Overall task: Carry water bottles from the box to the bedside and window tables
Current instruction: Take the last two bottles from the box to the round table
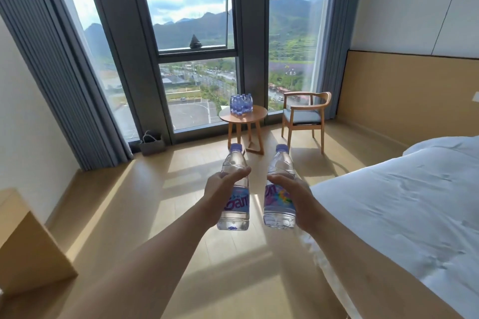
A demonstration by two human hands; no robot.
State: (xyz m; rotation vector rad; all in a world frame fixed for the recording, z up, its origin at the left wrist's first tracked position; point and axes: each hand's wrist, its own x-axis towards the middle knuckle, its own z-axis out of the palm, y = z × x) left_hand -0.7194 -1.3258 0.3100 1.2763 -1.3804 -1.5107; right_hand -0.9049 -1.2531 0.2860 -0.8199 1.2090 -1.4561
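Left hand [220, 189] grips one full water bottle [234, 189], right hand [290, 194] grips another bottle [280, 189], both upright, held out over the wood floor [145, 189]. Cluster of bottles [241, 103] stands on the round window table [243, 114]. Chair [304, 115] beside it, bed [401, 202] on the right.

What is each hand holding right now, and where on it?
Left hand grips one water bottle around its middle; right hand grips a second bottle the same way, both upright.

A hotel-like bedroom: white bed [404, 204], armchair [304, 116], floor-to-ceiling window [191, 21].
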